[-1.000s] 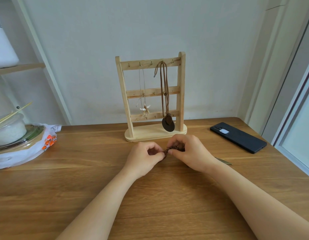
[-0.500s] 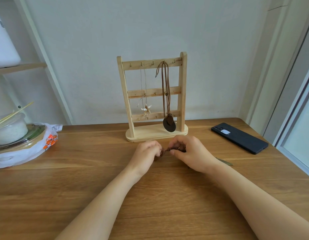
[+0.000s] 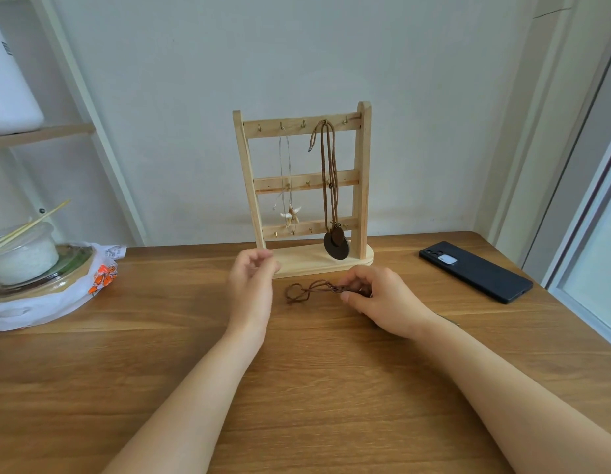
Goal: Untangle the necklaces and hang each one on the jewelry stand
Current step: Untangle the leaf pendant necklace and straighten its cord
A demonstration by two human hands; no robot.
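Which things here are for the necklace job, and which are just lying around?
For the job:
- wooden jewelry stand
- brown cord necklace on the table, pinched by the right hand
- disc necklace and shell necklace, both already hung

Just lying about:
- black phone
- white bag
- clear tub with thin sticks

Wooden table carrying everything. Black phone lying camera side up near the far right corner, angled toward the right edge. White plastic bag with orange print slumping at the far left edge. A clear lidded container of something white is sitting on it, with pale sticks resting across the lid. Beyond the left edge, a wall shelf bearing a white tub, partly running out of frame.
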